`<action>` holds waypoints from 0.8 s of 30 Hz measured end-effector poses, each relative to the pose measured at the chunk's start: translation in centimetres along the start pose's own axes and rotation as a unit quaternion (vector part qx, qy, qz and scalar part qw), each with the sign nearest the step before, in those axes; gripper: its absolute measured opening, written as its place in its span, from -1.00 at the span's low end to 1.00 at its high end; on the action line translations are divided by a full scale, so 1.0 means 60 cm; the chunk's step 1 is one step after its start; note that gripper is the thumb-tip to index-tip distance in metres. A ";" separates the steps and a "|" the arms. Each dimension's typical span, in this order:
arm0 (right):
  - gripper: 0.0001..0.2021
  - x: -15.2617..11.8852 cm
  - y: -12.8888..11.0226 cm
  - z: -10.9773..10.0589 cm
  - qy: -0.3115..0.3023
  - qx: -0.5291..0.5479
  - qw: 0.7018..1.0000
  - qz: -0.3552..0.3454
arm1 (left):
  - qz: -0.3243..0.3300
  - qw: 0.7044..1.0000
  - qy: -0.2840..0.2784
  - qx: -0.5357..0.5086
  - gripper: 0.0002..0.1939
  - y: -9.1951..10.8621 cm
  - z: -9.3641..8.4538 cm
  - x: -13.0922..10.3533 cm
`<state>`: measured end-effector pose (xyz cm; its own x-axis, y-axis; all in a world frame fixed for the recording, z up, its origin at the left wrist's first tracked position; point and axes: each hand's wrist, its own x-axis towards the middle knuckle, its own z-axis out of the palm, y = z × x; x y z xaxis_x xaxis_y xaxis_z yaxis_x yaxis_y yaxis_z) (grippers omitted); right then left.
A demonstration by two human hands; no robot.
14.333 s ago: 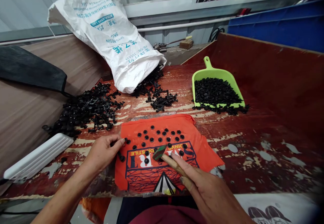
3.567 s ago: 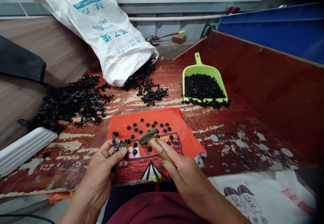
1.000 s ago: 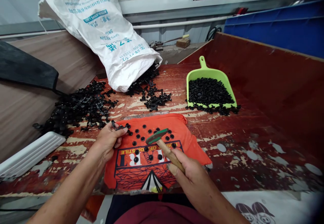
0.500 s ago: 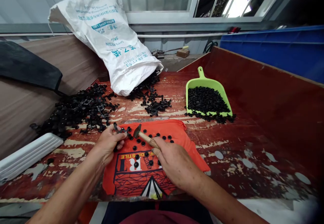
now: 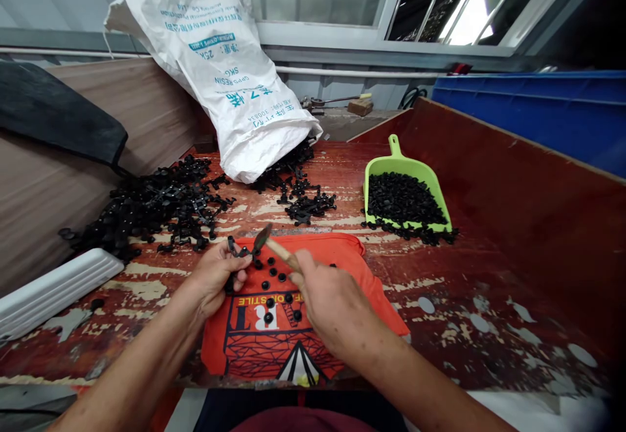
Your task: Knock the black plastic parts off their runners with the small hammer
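Note:
My left hand pinches a black plastic piece with small branches, above the upper left of an orange printed cloth. Wrapped round the wooden handle of a small hammer is my right hand. The dark hammer head touches or nearly touches the black piece beside my left fingertips; which of the two, I cannot tell. Several round black plastic parts lie scattered on the cloth between my hands. My right hand hides some of the cloth.
A heap of black plastic pieces lies at the left. More spill from a white woven sack at the back. A green dustpan full of small black parts stands at the right. A white ribbed plastic piece lies at the left edge.
The hammer head has moved left and up, to the black piece in my left hand. My right hand has shifted up with it. The whole view has moved slightly.

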<state>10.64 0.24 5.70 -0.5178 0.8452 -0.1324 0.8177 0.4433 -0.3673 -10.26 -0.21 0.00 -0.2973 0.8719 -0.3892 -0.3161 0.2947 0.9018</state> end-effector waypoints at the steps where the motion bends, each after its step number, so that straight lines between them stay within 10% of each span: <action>1: -0.79 -0.001 0.000 -0.001 0.017 0.004 1.000 0.001 | 0.001 1.000 0.004 0.003 -0.60 0.001 0.001 0.000; 16: -0.85 0.001 0.002 0.024 -0.024 -0.051 0.998 0.018 | 0.025 0.998 0.033 0.055 -0.62 -0.012 -0.010 0.006; 24: -0.87 -0.022 -0.004 -0.035 0.111 -0.009 0.994 -0.008 | 0.024 0.997 0.046 0.052 -0.69 -0.010 -0.013 0.003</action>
<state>11.62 -0.34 7.90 -0.4640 0.8822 0.0799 0.8150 0.4605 -0.3517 -10.83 -0.55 -0.72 -0.3925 0.8476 -0.3571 -0.2066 0.2971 0.9322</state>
